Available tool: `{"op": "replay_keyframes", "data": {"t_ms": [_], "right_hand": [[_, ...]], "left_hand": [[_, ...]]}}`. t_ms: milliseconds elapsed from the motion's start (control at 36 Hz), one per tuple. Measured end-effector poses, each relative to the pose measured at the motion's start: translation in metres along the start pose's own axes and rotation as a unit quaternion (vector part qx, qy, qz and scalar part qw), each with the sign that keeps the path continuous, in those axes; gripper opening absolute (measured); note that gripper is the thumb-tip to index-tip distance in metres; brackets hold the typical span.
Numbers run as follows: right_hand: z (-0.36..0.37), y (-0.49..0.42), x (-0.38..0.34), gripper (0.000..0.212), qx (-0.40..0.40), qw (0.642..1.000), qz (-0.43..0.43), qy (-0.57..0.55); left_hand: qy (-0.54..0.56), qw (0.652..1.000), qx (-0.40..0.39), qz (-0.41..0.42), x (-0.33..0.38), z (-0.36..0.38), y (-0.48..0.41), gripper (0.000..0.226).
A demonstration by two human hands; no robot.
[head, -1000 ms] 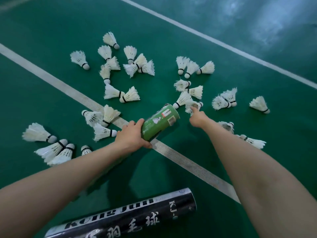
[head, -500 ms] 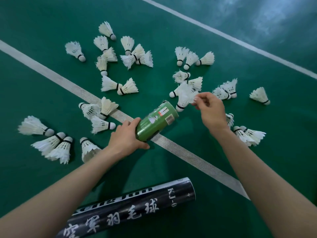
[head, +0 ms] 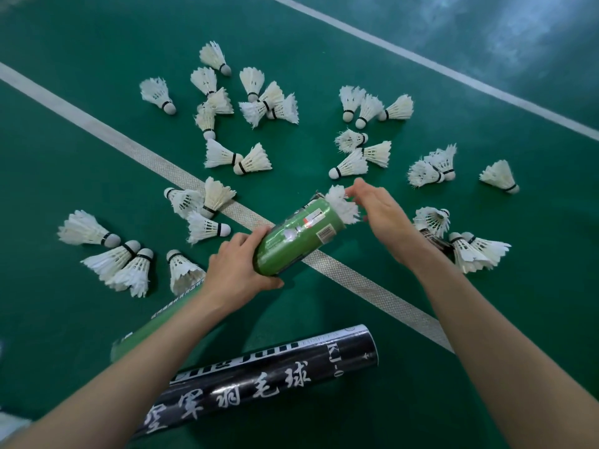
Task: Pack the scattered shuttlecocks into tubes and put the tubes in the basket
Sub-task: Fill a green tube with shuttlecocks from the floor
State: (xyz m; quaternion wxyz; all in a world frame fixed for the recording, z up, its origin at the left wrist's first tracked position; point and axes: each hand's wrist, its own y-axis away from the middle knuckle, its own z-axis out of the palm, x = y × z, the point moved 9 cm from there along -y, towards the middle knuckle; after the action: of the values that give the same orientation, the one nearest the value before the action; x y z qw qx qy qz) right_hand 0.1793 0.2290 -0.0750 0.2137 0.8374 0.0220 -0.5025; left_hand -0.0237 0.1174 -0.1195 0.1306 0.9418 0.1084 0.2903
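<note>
My left hand (head: 238, 270) grips a green tube (head: 298, 236) near its lower end, mouth tilted up and away. A white shuttlecock (head: 342, 205) sits half inside that mouth, feathers sticking out, with the fingers of my right hand (head: 379, 218) closed on it. Several white shuttlecocks lie scattered on the green court floor, such as one at the far left (head: 86, 230) and one at the far right (head: 499, 175). No basket is in view.
A black tube with white lettering (head: 265, 380) lies on the floor near me, below my arms. Another green tube (head: 162, 328) lies partly hidden under my left forearm. A white court line (head: 372, 291) runs diagonally beneath the hands; a second line (head: 453, 71) crosses farther away.
My right hand picked a shuttlecock off the floor, carried it left and pushed it cork-first into the green tube's mouth. My left hand raised the tube slightly.
</note>
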Motion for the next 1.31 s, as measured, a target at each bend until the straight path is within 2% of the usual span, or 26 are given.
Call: {"op": "replay_keyframes", "data": {"t_ms": [111, 250, 333, 417, 472, 556, 639, 694, 806, 972, 1056, 1111, 1167, 1306], "right_hand": [[0.018, 0.0, 0.008, 0.059, -0.039, 0.998, 0.006, -0.048], [0.055, 0.0, 0.017, 0.082, -0.116, 0.993, -0.003, -0.025], [0.062, -0.012, 0.023, 0.09, -0.142, 0.989, 0.04, -0.023], [0.059, -0.028, 0.025, 0.072, -0.131, 0.985, 0.077, -0.083], [0.051, -0.04, 0.026, 0.063, -0.082, 0.987, 0.087, -0.103], [0.032, -0.067, 0.03, 0.053, 0.009, 0.995, 0.083, -0.055], [0.015, -0.096, 0.039, 0.04, 0.032, 0.995, 0.079, 0.056], [0.003, -0.113, 0.046, 0.042, 0.051, 0.99, 0.088, 0.098], [-0.013, -0.141, 0.056, 0.04, 0.094, 0.985, 0.108, 0.092], [-0.008, -0.168, 0.067, 0.03, 0.069, 0.984, 0.143, 0.085], [-0.011, -0.198, 0.106, 0.035, 0.067, 0.98, 0.165, 0.086], [-0.011, -0.189, 0.109, 0.025, 0.089, 0.978, 0.18, 0.055], [-0.007, -0.155, 0.08, 0.018, 0.114, 0.978, 0.169, 0.039], [0.001, -0.114, 0.053, 0.025, 0.129, 0.986, 0.081, 0.062]], "left_hand": [[0.003, 1.0, 0.009, -0.012, -0.003, 0.0, -0.002, 0.095], [-0.006, 1.0, 0.005, -0.028, -0.005, 0.004, -0.009, 0.095], [-0.009, 0.999, -0.007, -0.038, -0.011, 0.009, -0.016, 0.096], [-0.013, 0.999, -0.015, -0.038, -0.014, 0.008, -0.025, 0.097], [-0.014, 0.999, -0.018, -0.037, -0.012, 0.005, -0.035, 0.097], [-0.015, 0.998, -0.038, -0.048, -0.008, 0.004, -0.051, 0.099], [-0.013, 0.996, -0.058, -0.059, -0.004, 0.005, -0.064, 0.097], [-0.012, 0.996, -0.066, -0.06, -0.002, 0.006, -0.07, 0.097], [-0.007, 0.995, -0.074, -0.063, -0.006, 0.009, -0.077, 0.097], [-0.016, 0.995, -0.078, -0.063, -0.017, 0.007, -0.074, 0.097], [-0.014, 0.994, -0.081, -0.07, -0.023, 0.004, -0.07, 0.099], [-0.015, 0.994, -0.079, -0.073, -0.027, 0.002, -0.067, 0.1], [-0.017, 0.994, -0.077, -0.075, -0.03, 0.001, -0.064, 0.1], [-0.028, 0.993, -0.077, -0.079, -0.031, 0.0, -0.051, 0.098]]}}
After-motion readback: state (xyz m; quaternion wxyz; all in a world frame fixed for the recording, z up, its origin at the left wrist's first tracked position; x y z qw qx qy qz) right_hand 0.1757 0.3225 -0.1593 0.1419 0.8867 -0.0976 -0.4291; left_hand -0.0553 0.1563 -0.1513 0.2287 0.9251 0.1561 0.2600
